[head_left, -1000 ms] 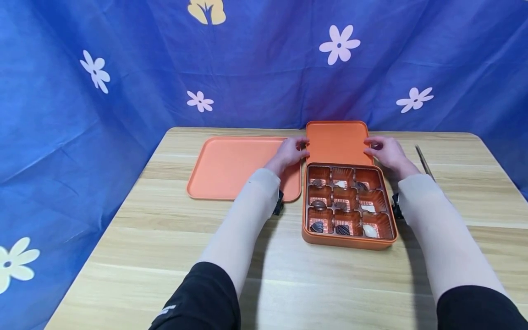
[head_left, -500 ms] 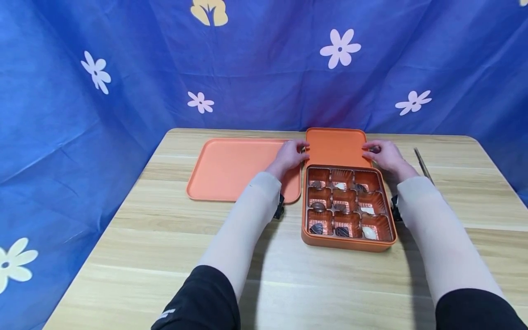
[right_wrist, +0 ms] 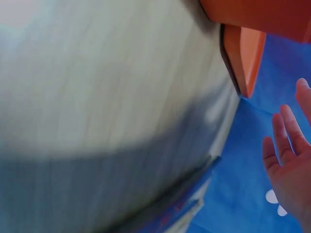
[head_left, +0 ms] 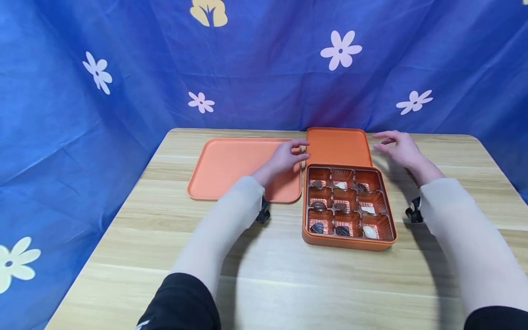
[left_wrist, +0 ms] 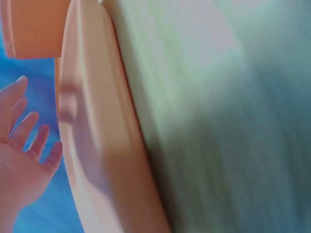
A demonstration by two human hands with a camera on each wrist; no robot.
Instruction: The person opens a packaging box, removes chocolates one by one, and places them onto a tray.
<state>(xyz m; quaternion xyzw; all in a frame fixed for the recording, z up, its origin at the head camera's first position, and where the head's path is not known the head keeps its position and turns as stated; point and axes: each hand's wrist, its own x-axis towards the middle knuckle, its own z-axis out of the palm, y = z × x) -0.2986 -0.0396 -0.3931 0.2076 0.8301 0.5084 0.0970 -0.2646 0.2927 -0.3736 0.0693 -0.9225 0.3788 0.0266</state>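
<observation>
An orange lid (head_left: pixel 339 146) lies at the back of the table, just behind the orange box (head_left: pixel 346 243). The box stands uncovered, its nine-pocket insert replaced in view by several compartments with dark and white chocolates (head_left: pixel 318 206). At the lid's left edge is my left hand (head_left: pixel 282 158), over the tray's right side, fingers extended and holding nothing. My right hand (head_left: pixel 401 147) hovers a short way right of the lid, fingers loosely spread and nothing in them. Both wrist views show the palms bare, the left hand (left_wrist: pixel 26 150) beside the tray and the right hand (right_wrist: pixel 294 155) beside the lid.
A pink-orange tray (head_left: pixel 231 169) lies left of the box. A thin long item (right_wrist: pixel 180 199) lies right of the box, mostly hidden by my right forearm in the head view. A blue flowered curtain (head_left: pixel 264 68) hangs behind the table's back edge.
The lid came down onto the table behind the box. My right hand has let go and moved right; my left hand has loosened and stays close to the lid's left edge.
</observation>
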